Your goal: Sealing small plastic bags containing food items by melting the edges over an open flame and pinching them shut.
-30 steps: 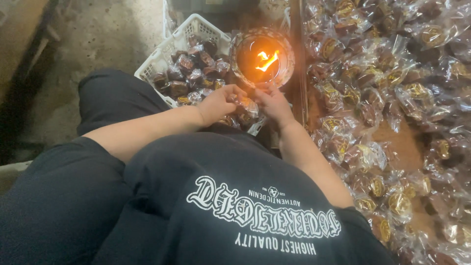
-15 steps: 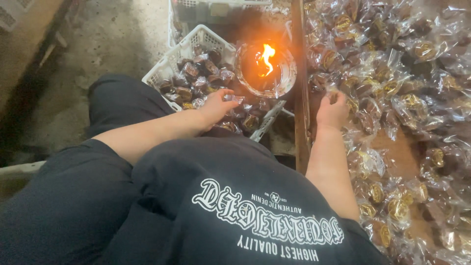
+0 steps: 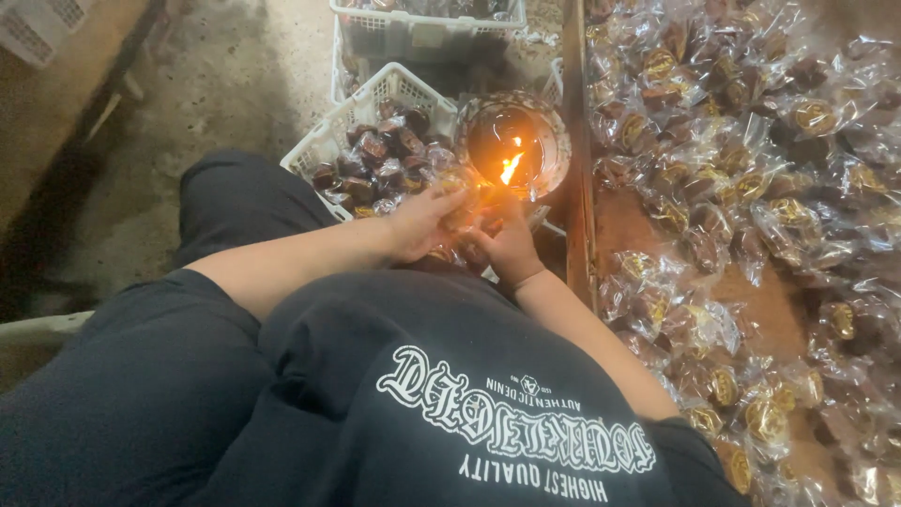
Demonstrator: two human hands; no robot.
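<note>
Both hands meet just below the flame (image 3: pixel 511 167), which burns in a small round bowl (image 3: pixel 556 141) set between the white basket (image 3: pixel 375 103) and the wooden edge of the counter (image 3: pixel 577 188). The left hand (image 3: pixel 422 221) comes in from the left with its fingers (image 3: pixel 449 192) curled closed around a small clear-wrapped sweet (image 3: pixel 474 208), and the right hand (image 3: pixel 511 246) rises from below with its fingers pinched shut on the same packet, so the two hands touch each other around it. The sweet lies directly toward the flame from the fingertips, up and slightly right, with only a narrow gap between the top of the wrapper and the fire; how the packet's long axis runs I cannot tell for certain, since the fingers hide most of it, though the loose wrapper end seems to point up at the flame. The right hand is the nearer of the two to the bowl, sitting almost under it, while the left hand reaches across from the basket side. The basket, full of dark wrapped sweets (image 3: pixel 375 160), sits just left of the bowl and touches it or nearly so. To the right, beyond the wooden edge, the counter is covered with a heap of wrapped sweets (image 3: pixel 751 141), well apart from both hands
</note>
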